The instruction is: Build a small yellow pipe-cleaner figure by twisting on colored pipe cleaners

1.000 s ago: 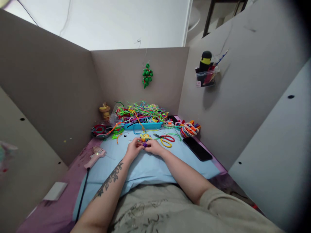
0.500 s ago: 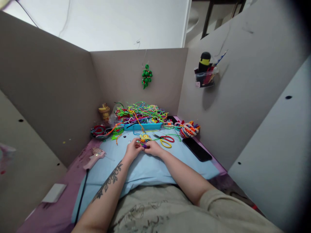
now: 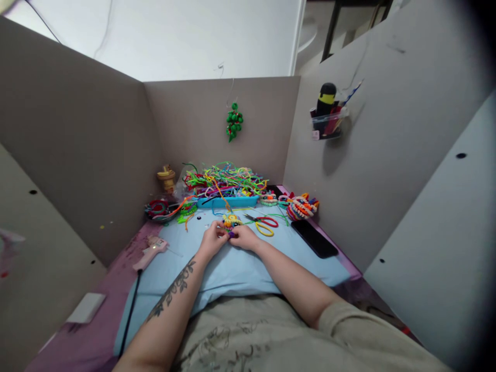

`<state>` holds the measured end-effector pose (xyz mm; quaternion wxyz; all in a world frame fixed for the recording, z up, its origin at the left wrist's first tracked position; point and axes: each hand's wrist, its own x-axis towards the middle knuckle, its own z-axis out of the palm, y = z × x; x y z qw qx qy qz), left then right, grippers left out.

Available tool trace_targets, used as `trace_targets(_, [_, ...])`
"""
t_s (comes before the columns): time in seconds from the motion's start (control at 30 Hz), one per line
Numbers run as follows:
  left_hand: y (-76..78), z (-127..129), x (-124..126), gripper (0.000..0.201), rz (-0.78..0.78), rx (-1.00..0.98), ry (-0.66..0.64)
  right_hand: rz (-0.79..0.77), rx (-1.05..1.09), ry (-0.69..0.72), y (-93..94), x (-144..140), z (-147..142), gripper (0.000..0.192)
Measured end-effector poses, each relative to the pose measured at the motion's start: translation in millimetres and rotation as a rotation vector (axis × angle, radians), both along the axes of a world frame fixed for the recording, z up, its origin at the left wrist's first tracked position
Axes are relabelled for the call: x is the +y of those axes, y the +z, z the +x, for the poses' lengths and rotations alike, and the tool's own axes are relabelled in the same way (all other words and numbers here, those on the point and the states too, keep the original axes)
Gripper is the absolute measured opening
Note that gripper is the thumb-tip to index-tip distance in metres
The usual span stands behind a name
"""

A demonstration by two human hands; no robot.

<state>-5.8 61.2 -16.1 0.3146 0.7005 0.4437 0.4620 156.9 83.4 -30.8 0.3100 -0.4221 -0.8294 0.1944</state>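
My left hand [image 3: 211,239] and my right hand [image 3: 244,237] meet over the light blue mat [image 3: 232,268], fingertips pinched together on a small yellow pipe-cleaner figure [image 3: 231,222] with a purple piece at its lower end. The figure rests between both thumbs, just behind the fingers. Red and yellow scissors [image 3: 264,223] lie on the mat to the right of it, close to my right hand.
A blue tray [image 3: 228,201] heaped with coloured pipe cleaners sits at the back. Finished woven figures [image 3: 301,206] and a black phone [image 3: 314,238] lie at the right; a pink glue gun [image 3: 150,250] and a dark bowl [image 3: 158,209] at the left. Grey partition walls enclose the desk.
Both hands stay in place on the figure; only small finger movements show. The view has shifted very slightly.
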Motion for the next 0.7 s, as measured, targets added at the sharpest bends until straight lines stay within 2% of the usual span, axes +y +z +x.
trace_targets(0.1, [-0.7, -0.1, 1.0, 0.027, 0.018, 0.005, 0.0, 0.006, 0.017, -0.002, -0.2, 0.5, -1.0, 0.011])
trace_targets(0.2, [-2.5, -0.9, 3.1, 0.023, 0.085, 0.03, 0.069, 0.033, 0.095, 0.022, 4.1, -0.3, -2.0, 0.007])
trace_targets(0.3, [-4.2, -2.0, 4.2, 0.018, 0.135, 0.101, 0.132, 0.056, 0.207, 0.0, 9.7, -1.8, -2.2, 0.015])
trace_targets(0.4, [-4.1, -2.4, 2.8, 0.012, 0.15, 0.161, 0.105, 0.034, 0.26, -0.03, 12.8, -2.8, -1.9, 0.009])
trace_targets(0.5, [-3.3, -1.9, 1.4, 0.011, 0.16, 0.136, 0.082, 0.01, 0.264, -0.073, 12.9, -2.3, -2.0, 0.014])
trace_targets(0.7, [-4.8, -1.7, 4.7, 0.031, 0.152, 0.037, 0.038, -0.012, 0.373, -0.153, 12.8, -1.1, -2.1, 0.016])
